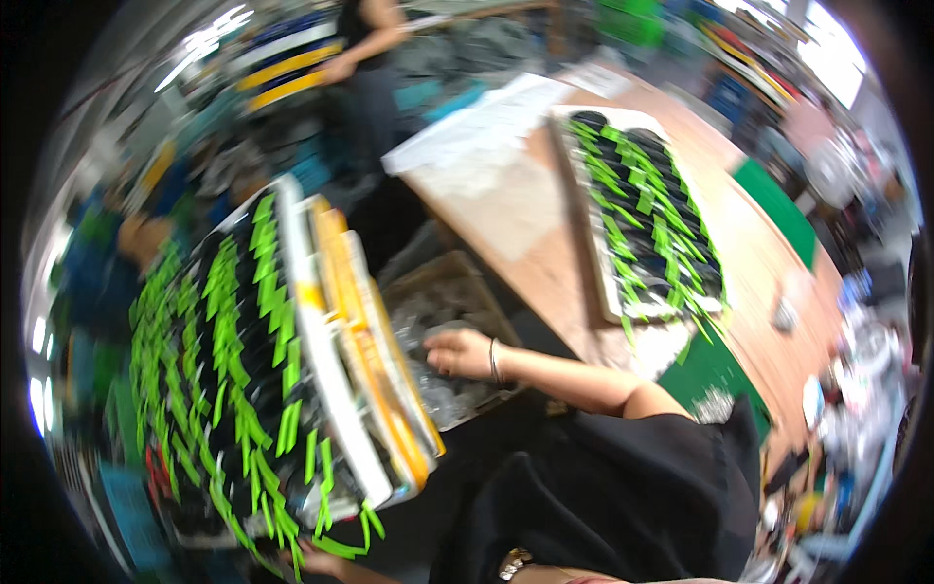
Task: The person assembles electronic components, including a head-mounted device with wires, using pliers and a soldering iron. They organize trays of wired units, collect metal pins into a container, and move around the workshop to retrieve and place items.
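Note:
At the left, a white-rimmed tray [292, 229] is filled with rows of black round pieces [248, 292] that carry bright green strips [224, 331]. My left hand [319, 559] is at this tray's near edge, low in the view. Green strips cover most of its fingers, so its grip is hidden. My right hand [461, 352], with a thin bracelet at the wrist, is in the air to the right of the tray. Its fingers are curled, and nothing shows in them. Below it is a box [455, 271] of clear plastic pieces.
Yellow and white trays [375, 360] lie stacked beneath the left tray. On the wooden table [744, 243] rest a second tray [591, 263] of green-stripped pieces, paper sheets [486, 122] and green mats [775, 209]. Another person [375, 68] stands at the back beside stacked trays.

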A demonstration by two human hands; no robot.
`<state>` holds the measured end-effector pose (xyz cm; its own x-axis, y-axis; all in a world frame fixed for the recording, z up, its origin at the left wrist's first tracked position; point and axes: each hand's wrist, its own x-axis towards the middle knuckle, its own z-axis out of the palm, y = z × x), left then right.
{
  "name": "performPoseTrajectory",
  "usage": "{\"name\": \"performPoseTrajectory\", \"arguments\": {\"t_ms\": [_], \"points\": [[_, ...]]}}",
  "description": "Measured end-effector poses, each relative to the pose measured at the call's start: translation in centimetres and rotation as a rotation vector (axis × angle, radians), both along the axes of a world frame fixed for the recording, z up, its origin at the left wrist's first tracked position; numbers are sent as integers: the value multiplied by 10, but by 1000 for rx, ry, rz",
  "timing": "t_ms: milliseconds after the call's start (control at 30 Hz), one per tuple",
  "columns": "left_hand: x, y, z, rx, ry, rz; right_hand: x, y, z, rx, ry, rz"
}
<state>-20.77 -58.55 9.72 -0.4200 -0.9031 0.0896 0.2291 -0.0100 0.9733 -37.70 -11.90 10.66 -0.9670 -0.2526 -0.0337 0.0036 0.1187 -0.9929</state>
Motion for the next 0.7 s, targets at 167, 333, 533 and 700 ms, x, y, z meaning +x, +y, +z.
{"name": "performPoseTrajectory", "arguments": {"t_ms": [167,333,533,700], "points": [[-11,122,-50,-332,-345,-399,75,228,13,-305,-227,-971],[-51,224,-49,-129,-687,-979,195,355,-12,-54,-24,-1544],[-70,294,-52,-147,-1015,-1489,292,484,-92,1401,-71,-1946],[-67,295,-54,-189,-1190,-1630,302,520,-125,-601,-483,-1422]]}}
